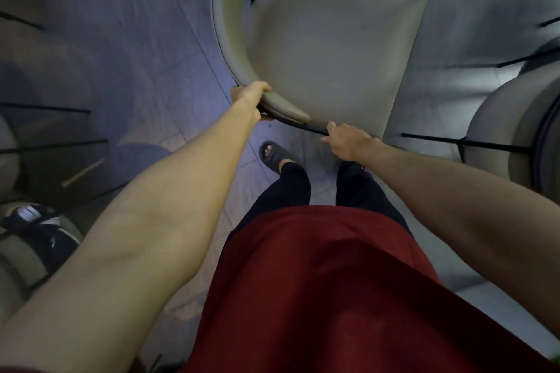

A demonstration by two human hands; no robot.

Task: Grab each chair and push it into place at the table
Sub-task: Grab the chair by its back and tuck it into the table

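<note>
A beige cushioned chair [327, 48] with a curved padded backrest and thin black metal frame stands directly in front of me on the tiled floor. My left hand [250, 92] grips the padded end of the curved backrest at its near left. My right hand [345, 139] is closed around the black frame rod at the seat's near edge. No table is visible in the head view.
Another beige chair [515, 130] with black legs stands at the right. More black-framed seats [45, 136] crowd the left edge; a dark bundle [39, 227] lies at lower left. My sandalled foot [272, 154] is just below the held chair.
</note>
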